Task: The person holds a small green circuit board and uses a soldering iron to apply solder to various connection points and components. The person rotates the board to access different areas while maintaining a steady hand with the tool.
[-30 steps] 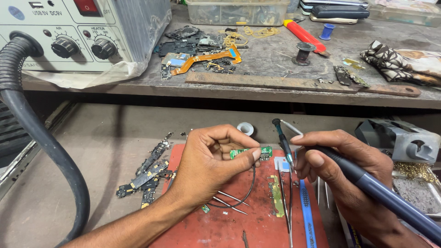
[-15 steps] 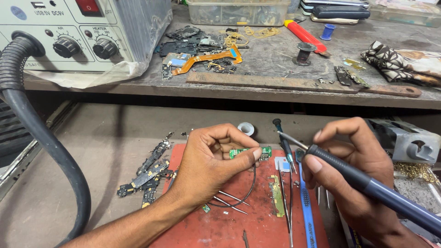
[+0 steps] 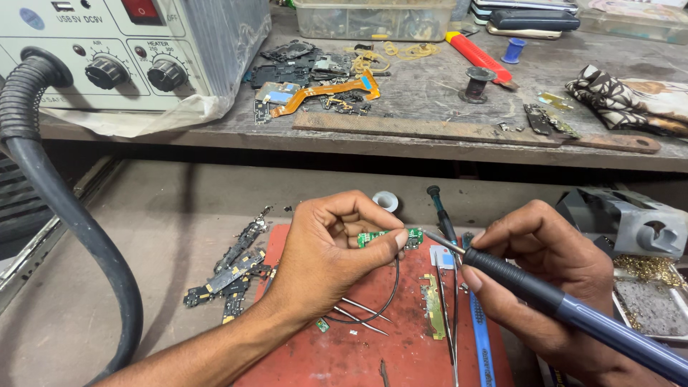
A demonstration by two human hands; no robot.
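Note:
My left hand (image 3: 326, 258) pinches a small green circuit board (image 3: 390, 237) between thumb and fingers, just above a red work mat (image 3: 358, 358). A thin black wire (image 3: 390, 297) curves down from that hand. My right hand (image 3: 545, 279) grips a soldering iron (image 3: 559, 301) with a dark blue handle. Its metal tip touches the right end of the green board. Tweezers (image 3: 362, 315) lie on the mat under my left hand.
Several phone board pieces (image 3: 229, 269) lie left of the mat. A screwdriver (image 3: 441, 215), thin tools and a blue strip (image 3: 479, 333) lie on the mat. A hot-air station (image 3: 129, 50) with its black hose (image 3: 64, 215) stands at the left. The shelf (image 3: 430, 107) holds parts, a file and cloth.
My right hand has brought the soldering iron leftwards and down, so its tip now meets the green board. My left hand has kept the board nearly still.

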